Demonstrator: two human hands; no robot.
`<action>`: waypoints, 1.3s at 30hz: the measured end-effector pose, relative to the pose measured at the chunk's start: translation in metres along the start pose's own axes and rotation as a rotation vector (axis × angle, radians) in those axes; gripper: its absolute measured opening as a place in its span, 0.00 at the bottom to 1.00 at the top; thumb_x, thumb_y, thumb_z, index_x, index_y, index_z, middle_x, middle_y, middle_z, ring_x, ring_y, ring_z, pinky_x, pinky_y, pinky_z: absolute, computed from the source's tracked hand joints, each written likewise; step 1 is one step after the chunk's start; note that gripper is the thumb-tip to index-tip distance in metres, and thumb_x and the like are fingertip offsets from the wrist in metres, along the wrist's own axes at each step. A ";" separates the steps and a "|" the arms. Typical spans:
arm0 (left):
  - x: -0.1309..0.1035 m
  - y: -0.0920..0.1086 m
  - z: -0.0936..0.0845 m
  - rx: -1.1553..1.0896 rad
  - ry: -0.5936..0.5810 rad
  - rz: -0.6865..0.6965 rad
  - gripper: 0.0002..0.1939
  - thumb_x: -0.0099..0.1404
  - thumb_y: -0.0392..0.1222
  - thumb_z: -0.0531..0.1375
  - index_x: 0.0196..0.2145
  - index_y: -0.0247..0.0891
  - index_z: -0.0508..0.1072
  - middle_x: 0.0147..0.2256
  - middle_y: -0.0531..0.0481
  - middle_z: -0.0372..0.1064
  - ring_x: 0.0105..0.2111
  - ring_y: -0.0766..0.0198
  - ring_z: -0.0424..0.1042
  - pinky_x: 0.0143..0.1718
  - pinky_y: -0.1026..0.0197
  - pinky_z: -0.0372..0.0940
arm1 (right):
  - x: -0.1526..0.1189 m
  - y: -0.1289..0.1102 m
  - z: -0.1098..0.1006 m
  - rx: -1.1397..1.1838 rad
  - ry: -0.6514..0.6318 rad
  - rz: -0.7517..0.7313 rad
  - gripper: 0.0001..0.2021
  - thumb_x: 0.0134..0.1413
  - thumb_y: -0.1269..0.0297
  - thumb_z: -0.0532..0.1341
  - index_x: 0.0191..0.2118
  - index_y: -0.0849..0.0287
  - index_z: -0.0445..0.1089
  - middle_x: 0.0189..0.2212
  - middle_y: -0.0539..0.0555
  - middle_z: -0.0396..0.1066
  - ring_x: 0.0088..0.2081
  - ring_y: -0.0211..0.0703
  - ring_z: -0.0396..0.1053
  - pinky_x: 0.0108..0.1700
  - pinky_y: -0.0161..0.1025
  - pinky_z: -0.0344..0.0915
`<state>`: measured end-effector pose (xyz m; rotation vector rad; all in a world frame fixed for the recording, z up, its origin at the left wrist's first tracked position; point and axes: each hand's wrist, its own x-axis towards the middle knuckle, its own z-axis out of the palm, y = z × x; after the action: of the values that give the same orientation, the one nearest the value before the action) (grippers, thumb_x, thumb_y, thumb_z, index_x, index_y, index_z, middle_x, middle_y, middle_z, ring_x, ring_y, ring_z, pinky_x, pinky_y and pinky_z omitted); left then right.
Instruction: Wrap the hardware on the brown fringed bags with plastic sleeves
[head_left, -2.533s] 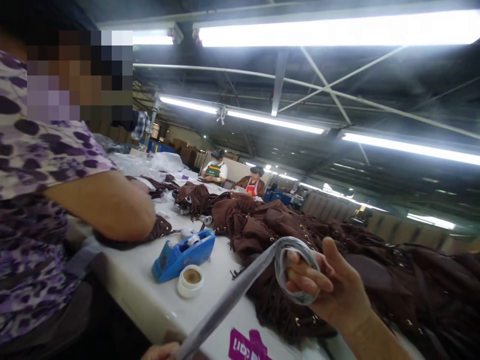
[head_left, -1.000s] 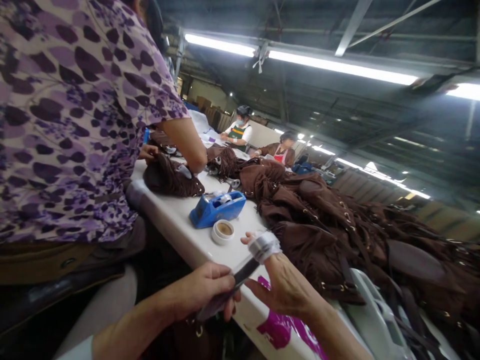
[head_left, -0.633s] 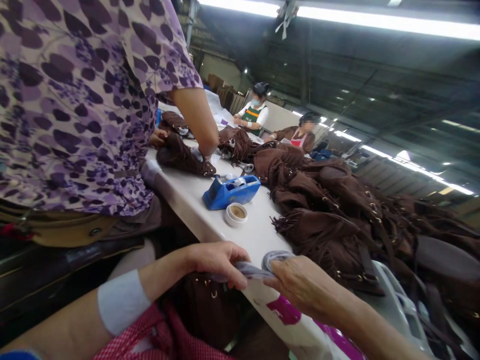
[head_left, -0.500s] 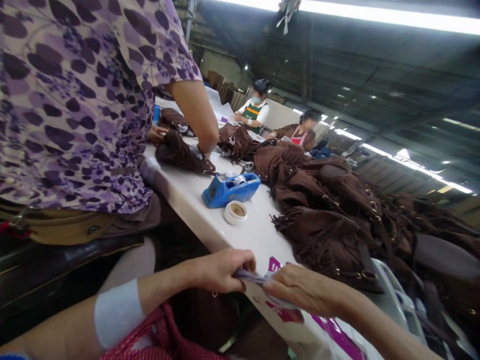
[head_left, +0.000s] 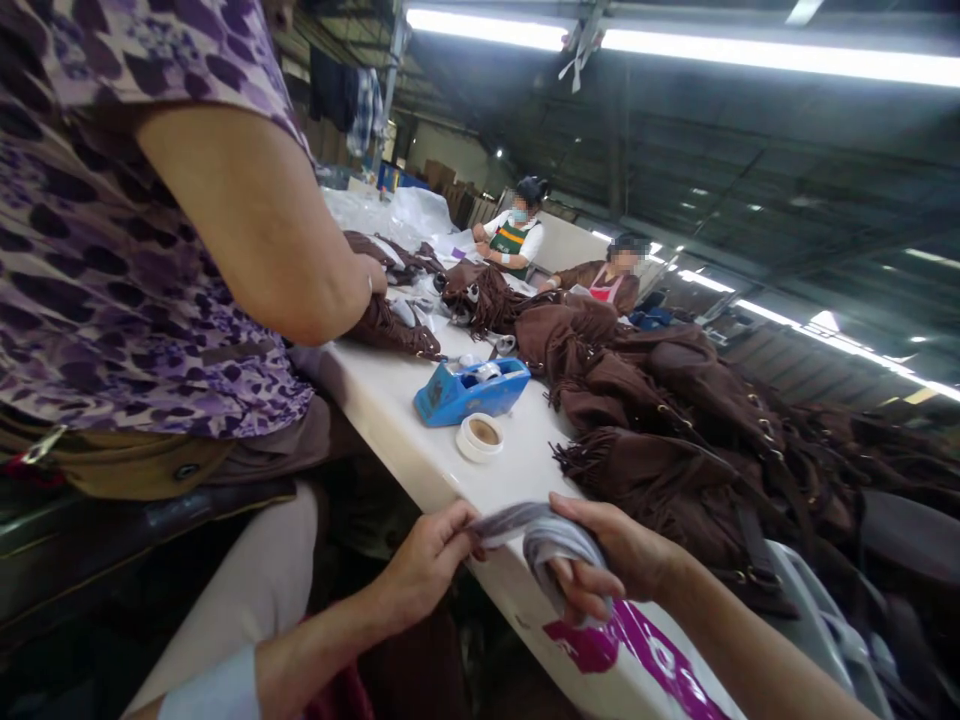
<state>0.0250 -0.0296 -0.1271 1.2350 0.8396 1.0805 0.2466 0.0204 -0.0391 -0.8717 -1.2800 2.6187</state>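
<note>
The long white counter (head_left: 397,430) runs from the near edge of the view into the distance. A heap of brown fringed bags (head_left: 660,370) with metal rings covers much of its right side. At the left, close by, a person in a purple patterned top (head_left: 150,220) reaches one bare arm over the counter toward more brown material. Farther back sit two more people, one in a green apron (head_left: 510,240), the other in a red one (head_left: 604,285). Purple printed plastic (head_left: 585,640) lies along the near edge. Then comes the blue tape dispenser (head_left: 472,392), standing on the counter left of the bags. The right hand (head_left: 619,545) has its fingers curled through a grey coil (head_left: 559,550), the thumb above it, over the counter's near edge. The left hand (head_left: 424,565) pinches the coil's loose end between thumb and fingers. Smallest is the round white tub (head_left: 480,440), just beside the dispenser, its inside tan.
</note>
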 end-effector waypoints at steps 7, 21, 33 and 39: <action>0.030 0.038 -0.026 -0.160 -0.380 -0.172 0.14 0.53 0.48 0.64 0.31 0.35 0.72 0.27 0.51 0.72 0.26 0.66 0.68 0.31 0.65 0.61 | -0.019 -0.001 -0.004 0.079 -0.040 -0.128 0.32 0.61 0.40 0.54 0.24 0.68 0.73 0.05 0.43 0.52 0.13 0.35 0.57 0.32 0.35 0.71; 0.031 0.090 -0.026 -0.207 -0.302 -0.065 0.11 0.47 0.36 0.67 0.29 0.35 0.70 0.25 0.54 0.70 0.24 0.67 0.68 0.29 0.64 0.62 | 0.001 -0.056 0.049 0.010 -0.009 -0.475 0.22 0.61 0.49 0.61 0.30 0.66 0.79 0.09 0.41 0.51 0.18 0.34 0.54 0.35 0.34 0.69; 0.018 0.168 -0.039 -0.167 -0.479 0.057 0.17 0.53 0.47 0.72 0.33 0.31 0.75 0.27 0.47 0.76 0.29 0.64 0.75 0.36 0.64 0.67 | -0.043 -0.100 0.101 -0.192 0.034 -0.794 0.16 0.60 0.55 0.64 0.30 0.63 0.80 0.06 0.37 0.39 0.14 0.32 0.40 0.31 0.33 0.68; 0.006 0.154 -0.042 -0.343 -0.667 -0.018 0.13 0.61 0.45 0.67 0.39 0.34 0.74 0.21 0.51 0.72 0.16 0.68 0.65 0.20 0.68 0.59 | -0.052 -0.063 0.089 -0.063 -0.130 -0.708 0.25 0.66 0.49 0.56 0.29 0.63 0.81 0.04 0.38 0.39 0.10 0.32 0.40 0.32 0.33 0.69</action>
<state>-0.0401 -0.0121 0.0183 1.1788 0.1458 0.6848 0.2326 -0.0181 0.0753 -0.1822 -1.3791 2.0940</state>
